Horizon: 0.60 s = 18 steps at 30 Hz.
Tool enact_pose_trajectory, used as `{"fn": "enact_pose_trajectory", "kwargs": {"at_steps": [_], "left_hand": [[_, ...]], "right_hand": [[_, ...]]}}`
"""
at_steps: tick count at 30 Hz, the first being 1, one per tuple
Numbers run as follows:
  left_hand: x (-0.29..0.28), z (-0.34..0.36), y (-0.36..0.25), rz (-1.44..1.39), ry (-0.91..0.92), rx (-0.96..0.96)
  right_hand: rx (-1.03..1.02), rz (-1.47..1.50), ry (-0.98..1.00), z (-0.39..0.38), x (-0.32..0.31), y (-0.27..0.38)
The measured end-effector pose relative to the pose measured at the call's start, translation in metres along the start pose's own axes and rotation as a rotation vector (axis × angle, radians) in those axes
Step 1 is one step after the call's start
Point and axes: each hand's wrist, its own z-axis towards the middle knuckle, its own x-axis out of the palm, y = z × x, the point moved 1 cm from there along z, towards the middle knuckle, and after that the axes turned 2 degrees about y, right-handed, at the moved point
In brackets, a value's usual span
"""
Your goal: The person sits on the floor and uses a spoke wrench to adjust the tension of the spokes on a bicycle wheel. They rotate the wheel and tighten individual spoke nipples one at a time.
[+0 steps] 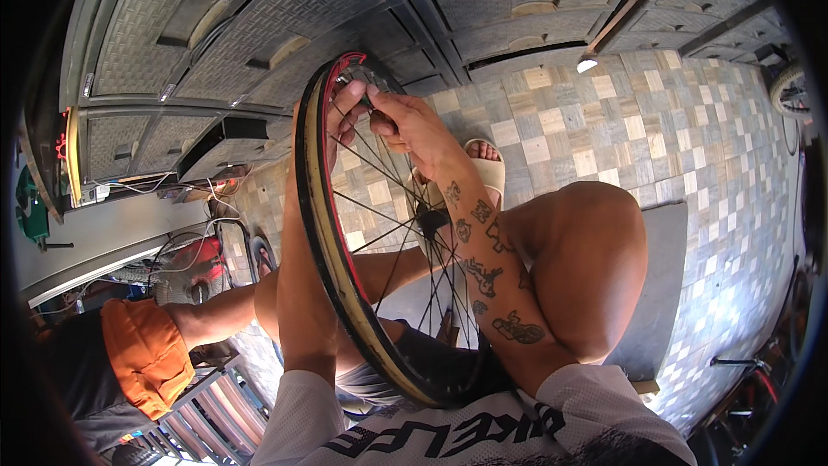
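Note:
A spoked bicycle wheel [343, 283] stands on edge against my lap, tilted a little, without a tyre on its rim. The rim is black with a tan band around its outer face and red along the inner side. Thin black spokes run to a dark hub [431, 223]. At the far top of the wheel, my left hand [344, 110] wraps the rim, its fingers showing on the spoke side. Facing it, my right hand [412, 128] is closed in a pinch beside the rim. A small dark thing shows at its fingertips, too small to name.
Grey woven-pattern drawers [517, 13] line the far side. A checkered tile floor [586, 134] lies below, with a grey mat [664, 293] under my knee. Another person in orange-and-black clothing [147, 354] is at the left. A green vise-like tool [33, 207] sits on the left bench.

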Motion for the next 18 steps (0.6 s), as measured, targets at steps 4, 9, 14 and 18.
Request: {"fn": "enact_pose_trajectory", "kwargs": {"at_steps": [4, 9, 14, 18], "left_hand": [[-0.0001, -0.0001, 0.0008, -0.013, -0.026, -0.044], [-0.0012, 0.0011, -0.0009, -0.17, 0.023, -0.059], [0.0042, -0.0026, -0.0039, -0.117, -0.028, -0.092], [0.0062, -0.0007, -0.0062, -0.197, 0.019, -0.078]], "right_hand": [[-0.012, -0.008, -0.007, 0.0008, 0.0, 0.0007], [0.023, -0.004, 0.011, -0.0004, -0.0005, 0.0036], [0.057, -0.036, -0.001, 0.0013, -0.0036, 0.0048], [0.08, -0.01, -0.016, 0.0045, -0.005, 0.0034]]}}
